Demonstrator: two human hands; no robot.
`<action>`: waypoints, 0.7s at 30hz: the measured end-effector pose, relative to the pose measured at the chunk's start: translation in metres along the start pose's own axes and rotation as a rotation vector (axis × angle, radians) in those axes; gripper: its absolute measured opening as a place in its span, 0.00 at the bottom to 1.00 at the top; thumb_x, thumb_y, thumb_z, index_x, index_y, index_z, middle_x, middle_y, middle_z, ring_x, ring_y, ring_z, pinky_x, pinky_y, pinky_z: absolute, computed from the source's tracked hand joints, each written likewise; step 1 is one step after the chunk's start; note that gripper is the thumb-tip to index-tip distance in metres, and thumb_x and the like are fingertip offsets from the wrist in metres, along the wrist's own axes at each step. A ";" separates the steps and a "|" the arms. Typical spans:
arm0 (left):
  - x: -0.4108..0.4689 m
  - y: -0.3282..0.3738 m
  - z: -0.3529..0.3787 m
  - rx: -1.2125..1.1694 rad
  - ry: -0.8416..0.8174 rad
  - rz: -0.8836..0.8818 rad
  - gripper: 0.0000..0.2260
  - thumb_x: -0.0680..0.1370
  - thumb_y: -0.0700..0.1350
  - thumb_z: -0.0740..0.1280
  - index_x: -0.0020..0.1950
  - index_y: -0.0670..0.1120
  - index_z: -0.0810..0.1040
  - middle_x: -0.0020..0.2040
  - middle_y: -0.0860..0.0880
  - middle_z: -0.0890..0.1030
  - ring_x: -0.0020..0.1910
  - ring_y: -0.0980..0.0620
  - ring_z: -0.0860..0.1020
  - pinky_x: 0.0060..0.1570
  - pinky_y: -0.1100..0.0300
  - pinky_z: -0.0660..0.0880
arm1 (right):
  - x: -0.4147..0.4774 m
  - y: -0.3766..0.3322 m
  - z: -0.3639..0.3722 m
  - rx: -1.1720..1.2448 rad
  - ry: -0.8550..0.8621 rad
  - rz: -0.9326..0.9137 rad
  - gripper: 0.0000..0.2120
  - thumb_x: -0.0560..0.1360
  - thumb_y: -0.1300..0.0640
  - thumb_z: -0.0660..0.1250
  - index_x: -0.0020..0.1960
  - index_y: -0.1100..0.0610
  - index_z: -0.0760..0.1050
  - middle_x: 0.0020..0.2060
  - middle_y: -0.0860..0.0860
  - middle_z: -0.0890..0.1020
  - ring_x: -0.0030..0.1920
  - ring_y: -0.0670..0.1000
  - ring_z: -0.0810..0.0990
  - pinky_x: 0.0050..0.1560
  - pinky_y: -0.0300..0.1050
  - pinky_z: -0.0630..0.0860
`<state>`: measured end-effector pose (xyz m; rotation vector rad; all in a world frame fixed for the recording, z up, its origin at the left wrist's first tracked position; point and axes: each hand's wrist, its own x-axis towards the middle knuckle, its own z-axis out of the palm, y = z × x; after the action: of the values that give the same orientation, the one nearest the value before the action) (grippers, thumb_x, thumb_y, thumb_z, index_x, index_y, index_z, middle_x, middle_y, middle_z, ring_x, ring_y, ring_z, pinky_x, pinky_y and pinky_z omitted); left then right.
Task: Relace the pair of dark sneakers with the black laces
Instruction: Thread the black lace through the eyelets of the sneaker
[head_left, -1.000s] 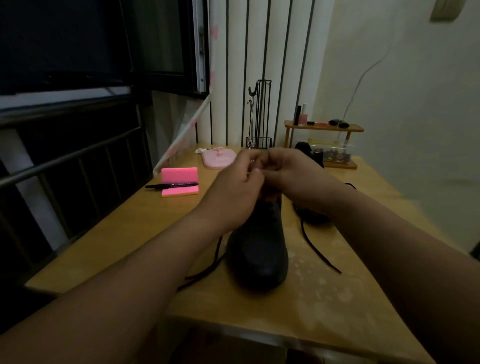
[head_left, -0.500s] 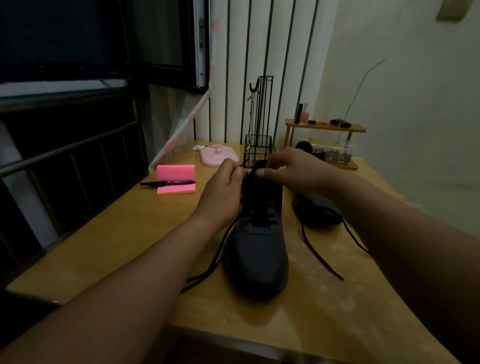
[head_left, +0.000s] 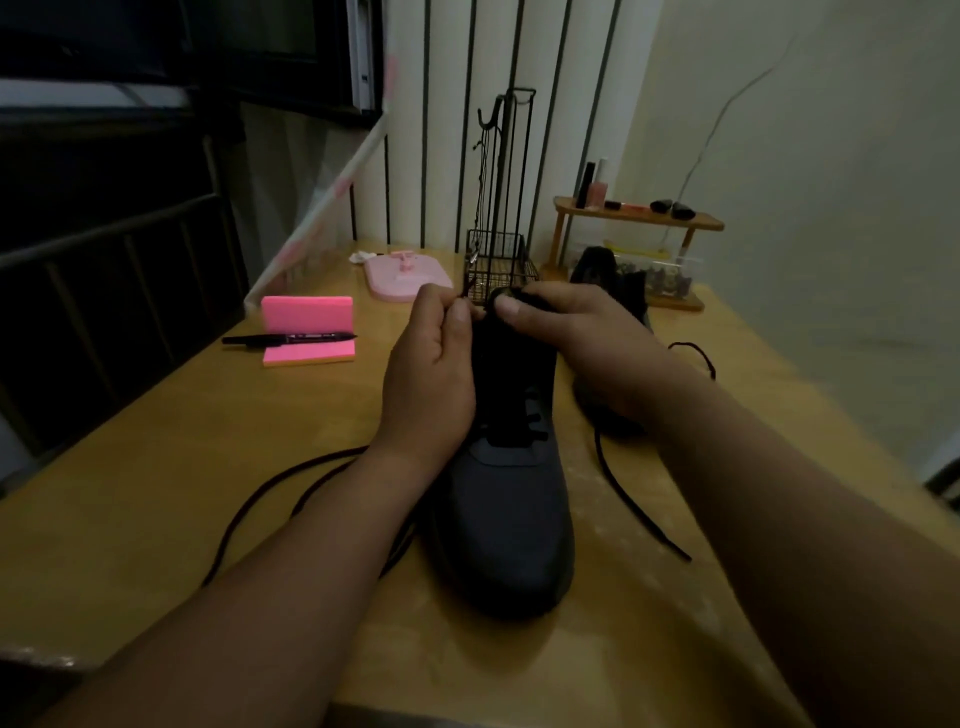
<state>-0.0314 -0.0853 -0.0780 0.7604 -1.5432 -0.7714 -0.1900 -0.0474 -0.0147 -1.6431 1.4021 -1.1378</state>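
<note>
My left hand (head_left: 431, 374) and right hand (head_left: 582, 348) meet at the far, ankle end of a dark grey fabric sneaker (head_left: 506, 519), which stands upright on the pale wooden counter (head_left: 156, 467) with its toe pointing back toward me between my forearms. My left hand pinches the tip of a thin black lace (head_left: 270, 488) between thumb and forefinger, just above the sneaker's top eyelets. My right hand grips the sneaker's collar, thumb pressed flat on its upper edge and fingers curled round its far side. The slack of the lace passes under my left forearm and loops out over the counter to the left of that arm. Another black lace strand (head_left: 634, 499) lies below my right wrist, trailing toward me. A second dark sneaker (head_left: 608, 270) sits just beyond my right hand, partly hidden by it. Well to the left of my left hand, a black pen (head_left: 288, 339) rests on a bright pink sticky-note pad (head_left: 306, 332).
</note>
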 end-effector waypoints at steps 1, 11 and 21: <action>-0.002 0.000 0.000 -0.018 0.005 -0.008 0.09 0.88 0.47 0.57 0.53 0.47 0.74 0.44 0.58 0.80 0.43 0.60 0.78 0.43 0.58 0.76 | -0.003 0.008 0.007 0.135 0.066 -0.015 0.14 0.83 0.51 0.67 0.60 0.60 0.83 0.54 0.55 0.87 0.56 0.52 0.86 0.59 0.46 0.82; -0.006 0.013 -0.012 -0.006 -0.046 -0.033 0.11 0.88 0.44 0.58 0.55 0.48 0.80 0.43 0.61 0.81 0.42 0.64 0.78 0.43 0.68 0.73 | 0.000 0.028 0.034 0.649 0.263 -0.012 0.19 0.83 0.49 0.66 0.63 0.64 0.80 0.56 0.61 0.86 0.58 0.58 0.86 0.61 0.57 0.82; -0.038 0.012 -0.043 0.206 -0.189 0.003 0.05 0.85 0.45 0.65 0.53 0.55 0.79 0.41 0.54 0.82 0.43 0.53 0.82 0.44 0.52 0.79 | 0.002 0.031 0.031 0.613 0.259 -0.039 0.15 0.83 0.51 0.67 0.58 0.62 0.82 0.48 0.55 0.87 0.50 0.52 0.87 0.49 0.44 0.83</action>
<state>0.0150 -0.0492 -0.0857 0.8545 -1.8140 -0.7053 -0.1728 -0.0559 -0.0543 -1.1164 1.0179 -1.6483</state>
